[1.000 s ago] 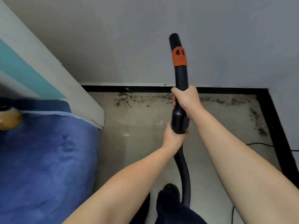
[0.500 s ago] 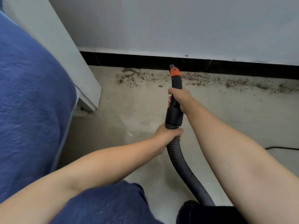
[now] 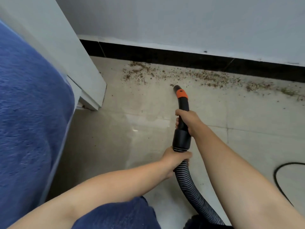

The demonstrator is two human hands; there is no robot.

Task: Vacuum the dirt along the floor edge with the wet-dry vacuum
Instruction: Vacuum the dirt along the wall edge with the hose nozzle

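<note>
A black vacuum nozzle (image 3: 183, 103) with an orange collar points down at the floor, its tip just short of the dirt. My right hand (image 3: 188, 120) grips the nozzle's black handle above the wide cuff. My left hand (image 3: 174, 160) grips the ribbed grey hose (image 3: 189, 185) just below that cuff. Brown dirt (image 3: 203, 76) lies scattered in a band along the black baseboard (image 3: 165, 54), from near the furniture corner out to the right edge.
A blue bed cover (image 3: 31, 113) fills the left side, with a pale bed frame corner (image 3: 92, 90) beside it. A black cable (image 3: 279, 179) loops on the beige floor at the right. My knee in blue cloth (image 3: 118, 215) shows at the bottom.
The nozzle came down from pointing up at the wall to the floor. Its tip now sits a little back from the baseboard, and my view has dropped closer to the floor.
</note>
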